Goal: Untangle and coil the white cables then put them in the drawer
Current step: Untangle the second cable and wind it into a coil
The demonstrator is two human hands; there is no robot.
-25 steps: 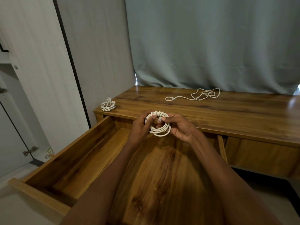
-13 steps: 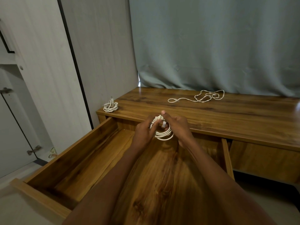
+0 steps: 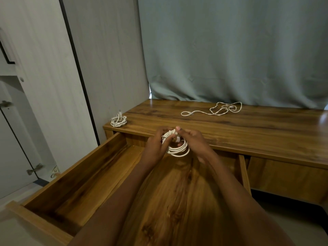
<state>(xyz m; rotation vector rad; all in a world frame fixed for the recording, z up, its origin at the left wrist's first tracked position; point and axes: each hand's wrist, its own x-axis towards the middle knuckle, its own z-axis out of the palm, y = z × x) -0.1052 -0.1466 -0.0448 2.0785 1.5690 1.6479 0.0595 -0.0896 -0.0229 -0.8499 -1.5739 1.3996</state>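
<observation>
While curled, both hands (image 3: 156, 148) grip coiled cable (image 3: 177, 148).

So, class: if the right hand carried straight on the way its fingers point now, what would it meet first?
The right hand points leftward across the coiled cable it pinches, so it would probably meet the left hand gripping the coil's other side. Depth is hard to judge from this single view.

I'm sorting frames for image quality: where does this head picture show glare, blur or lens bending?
Head view: glare lies on the brown wooden desk top at its far right edge; the wide lens bends the dark wardrobe edge strip; the forearms near the bottom look soft, the right hand slightly smeared; the loose tangled white cable and small coiled white cable stay fairly sharp.
</observation>
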